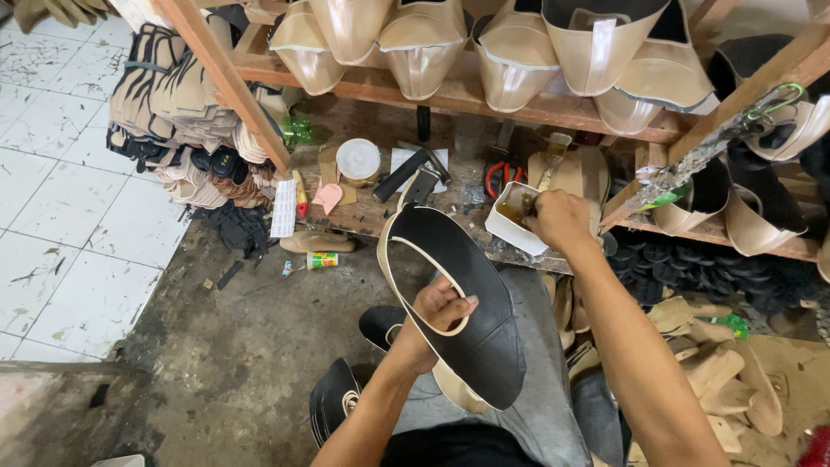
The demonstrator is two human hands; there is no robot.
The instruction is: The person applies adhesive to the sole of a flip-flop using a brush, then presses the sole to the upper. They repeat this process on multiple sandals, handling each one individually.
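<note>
My left hand (439, 311) grips a black shoe upper (462, 285) with a cream lining edge, held over my lap. My right hand (560, 218) reaches forward and holds a small brush (546, 173), its tip dipped into a white tub of amber glue (512, 223) at the workbench edge. The upper curves from the bench down toward my knees. Two more black uppers (333, 402) lie on the floor below my left arm.
A wooden rack (450, 91) above the bench (372, 212) holds several beige shoe uppers. A white lidded jar (358, 159), red pliers (497, 177) and tools sit on the bench. Stacked soles (173, 104) hang at left; wooden lasts (718, 363) pile at right.
</note>
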